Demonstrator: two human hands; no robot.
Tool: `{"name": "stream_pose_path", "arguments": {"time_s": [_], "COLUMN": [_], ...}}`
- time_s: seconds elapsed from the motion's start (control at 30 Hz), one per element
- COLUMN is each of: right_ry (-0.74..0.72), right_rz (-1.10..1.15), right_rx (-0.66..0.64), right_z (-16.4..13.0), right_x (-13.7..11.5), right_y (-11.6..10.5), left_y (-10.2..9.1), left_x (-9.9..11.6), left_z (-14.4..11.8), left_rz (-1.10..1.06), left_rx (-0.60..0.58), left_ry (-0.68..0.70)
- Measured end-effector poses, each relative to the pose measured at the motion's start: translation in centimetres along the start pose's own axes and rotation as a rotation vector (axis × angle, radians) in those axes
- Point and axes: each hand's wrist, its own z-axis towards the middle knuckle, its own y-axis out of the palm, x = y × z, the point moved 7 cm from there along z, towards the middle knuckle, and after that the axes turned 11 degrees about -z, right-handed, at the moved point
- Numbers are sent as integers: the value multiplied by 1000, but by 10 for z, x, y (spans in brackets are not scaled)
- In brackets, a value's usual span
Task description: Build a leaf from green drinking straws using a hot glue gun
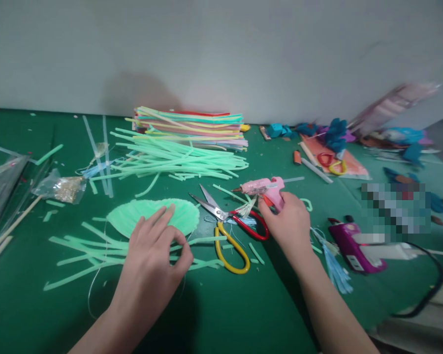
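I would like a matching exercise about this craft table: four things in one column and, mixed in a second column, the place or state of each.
Things:
1. pink glue gun
2. green leaf shape
3. scissors
4. stack of coloured strips

Places or states:
A. by the wall, at the back of the table
B. under the fingers of the left hand
C. lying open on the green cloth between the two hands
D. gripped at the handle by the right hand

Pairs: 1-D, 2-B, 3-C, 4-A

No readable text, label, brand, number or sign can be made out on anything shown.
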Motion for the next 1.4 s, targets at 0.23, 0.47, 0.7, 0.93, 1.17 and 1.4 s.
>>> {"name": "stream_pose_path", "arguments": {"time_s": [0.23,0.47,0.7,0.93,1.17,1.4], "right_ry": [-41,-527,-847,-928,-921,-960], "right_rz": [-52,468,307,132,10,-19], "right_rx": [109,-172,-282,-221,-191,-231], "right_z": [6,-54,-90,-92,-82,-74], "right_x": [15,-82,-129,-132,-134,-140], "right_y": [3,-54,-35,-23,-24,-23], "left_y": [11,-19,10,29,26,27], "left_x": [-2,-21,-17,-27,-29,-35], "left_z": [-11,-10,4,3,2,0], "left_rz": [96,85,203,226,172,135], "left_rx": [-111,-223,-290,-367,-413,-486], "left_ry": [118,312,502,533,504,482]}}
